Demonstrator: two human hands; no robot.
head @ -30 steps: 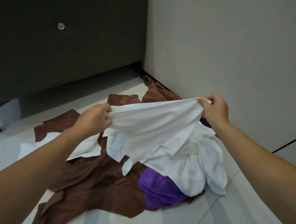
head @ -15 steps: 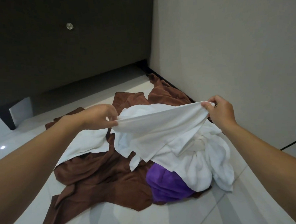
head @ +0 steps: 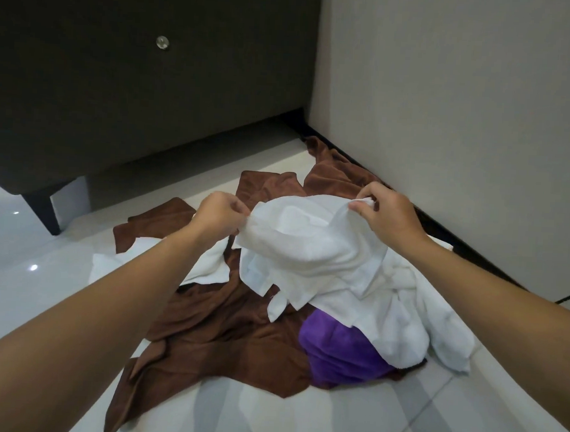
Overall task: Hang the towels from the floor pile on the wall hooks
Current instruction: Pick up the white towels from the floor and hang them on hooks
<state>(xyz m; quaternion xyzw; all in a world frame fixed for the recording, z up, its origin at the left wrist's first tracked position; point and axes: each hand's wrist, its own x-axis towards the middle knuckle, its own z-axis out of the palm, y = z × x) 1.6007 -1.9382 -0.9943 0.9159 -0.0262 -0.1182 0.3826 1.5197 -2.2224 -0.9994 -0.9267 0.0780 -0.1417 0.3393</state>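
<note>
A glossy pale tiled floor (head: 299,421) runs into a corner. Nearest, a brown towel (head: 221,338) sprawls flat, with one purple towel (head: 336,354) bunched on its right side. A heap of white towels (head: 403,321) lies over that; how many, I cannot tell. Two hands meet there: the left hand (head: 219,212) and the right hand (head: 386,214) each keep a clenched grip on the top edge of one white towel (head: 309,237), raised just off the pile. Beyond, a dark panel (head: 85,89) carries one round metal stud (head: 162,42).

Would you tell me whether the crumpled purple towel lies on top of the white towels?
No, the crumpled purple towel sits beneath the heap of white towels, resting on the brown towel.
</note>
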